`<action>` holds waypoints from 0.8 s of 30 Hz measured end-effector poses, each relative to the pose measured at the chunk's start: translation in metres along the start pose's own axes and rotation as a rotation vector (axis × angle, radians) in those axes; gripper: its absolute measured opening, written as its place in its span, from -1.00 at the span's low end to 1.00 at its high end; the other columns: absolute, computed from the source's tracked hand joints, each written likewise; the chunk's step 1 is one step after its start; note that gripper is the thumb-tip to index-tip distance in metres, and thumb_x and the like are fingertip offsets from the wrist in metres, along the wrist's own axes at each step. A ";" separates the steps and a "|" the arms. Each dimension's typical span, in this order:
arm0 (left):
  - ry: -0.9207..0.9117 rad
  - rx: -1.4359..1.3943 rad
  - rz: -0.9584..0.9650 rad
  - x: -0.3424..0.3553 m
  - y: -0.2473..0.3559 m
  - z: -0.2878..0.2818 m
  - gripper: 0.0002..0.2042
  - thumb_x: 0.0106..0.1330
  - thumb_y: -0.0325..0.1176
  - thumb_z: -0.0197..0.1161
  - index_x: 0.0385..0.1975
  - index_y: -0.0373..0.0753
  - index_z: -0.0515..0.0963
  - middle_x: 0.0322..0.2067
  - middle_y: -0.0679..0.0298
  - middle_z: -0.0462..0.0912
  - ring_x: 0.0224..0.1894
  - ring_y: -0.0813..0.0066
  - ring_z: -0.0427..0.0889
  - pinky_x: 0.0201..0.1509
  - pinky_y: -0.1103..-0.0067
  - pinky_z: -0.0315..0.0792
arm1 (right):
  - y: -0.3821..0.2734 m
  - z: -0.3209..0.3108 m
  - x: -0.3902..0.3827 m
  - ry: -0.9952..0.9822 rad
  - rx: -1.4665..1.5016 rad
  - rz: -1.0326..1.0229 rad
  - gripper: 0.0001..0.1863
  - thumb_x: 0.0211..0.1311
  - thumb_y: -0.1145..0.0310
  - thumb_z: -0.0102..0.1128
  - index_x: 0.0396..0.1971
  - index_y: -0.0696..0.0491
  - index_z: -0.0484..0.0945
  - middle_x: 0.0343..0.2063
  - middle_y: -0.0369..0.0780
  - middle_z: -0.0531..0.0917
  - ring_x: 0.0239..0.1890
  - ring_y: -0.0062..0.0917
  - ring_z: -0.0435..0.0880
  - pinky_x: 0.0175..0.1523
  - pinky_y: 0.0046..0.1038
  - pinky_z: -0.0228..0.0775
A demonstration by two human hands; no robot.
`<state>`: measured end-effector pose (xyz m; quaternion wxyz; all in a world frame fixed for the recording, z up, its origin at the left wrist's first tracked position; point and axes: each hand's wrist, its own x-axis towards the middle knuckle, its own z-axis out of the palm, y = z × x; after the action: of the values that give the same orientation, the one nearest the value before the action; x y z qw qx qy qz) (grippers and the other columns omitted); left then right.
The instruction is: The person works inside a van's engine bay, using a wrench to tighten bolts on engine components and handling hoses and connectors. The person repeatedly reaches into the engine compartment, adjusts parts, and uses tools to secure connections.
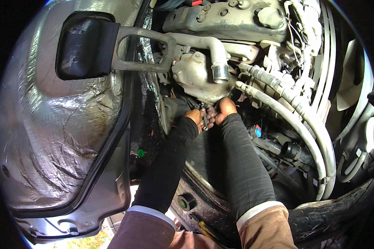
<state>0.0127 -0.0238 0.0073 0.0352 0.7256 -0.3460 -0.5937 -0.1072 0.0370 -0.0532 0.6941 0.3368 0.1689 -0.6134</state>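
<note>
In the engine bay, my left hand [195, 118] has curled fingers around a small dark metal tool [205, 123], hanging upright just below a pale cast metal housing [199, 76]. My right hand [223, 108] is beside it, its fingers bent in against my left fingers and the tool; what its fingertips grip is hidden. An open metal pipe end [220, 74] points down above my hands. Both forearms wear black sleeves.
A foil-lined panel [62, 145] with a bracket [166, 54] fills the left. The valve cover [224, 18] is above, pale hoses [299, 137] curve down the right, and a dark textured edge [320, 216] runs along the bottom, with yellow-handled tools [205, 228] near my arms.
</note>
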 end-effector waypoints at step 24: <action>-0.005 0.232 0.091 0.011 -0.001 -0.011 -0.78 0.40 -0.28 0.19 -0.47 -0.23 0.46 -0.56 0.28 0.52 -0.64 0.44 0.43 -0.66 0.48 0.29 | -0.006 -0.001 -0.003 0.043 0.036 -0.041 -0.73 0.42 0.33 -0.24 -0.13 0.21 0.37 -0.34 -0.05 0.51 -0.49 -0.28 0.61 -0.46 -0.32 0.60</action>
<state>0.0232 -0.0329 0.0004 -0.0230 0.7069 -0.4449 -0.5494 -0.1129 0.0405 -0.0535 0.6715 0.3589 0.1798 -0.6229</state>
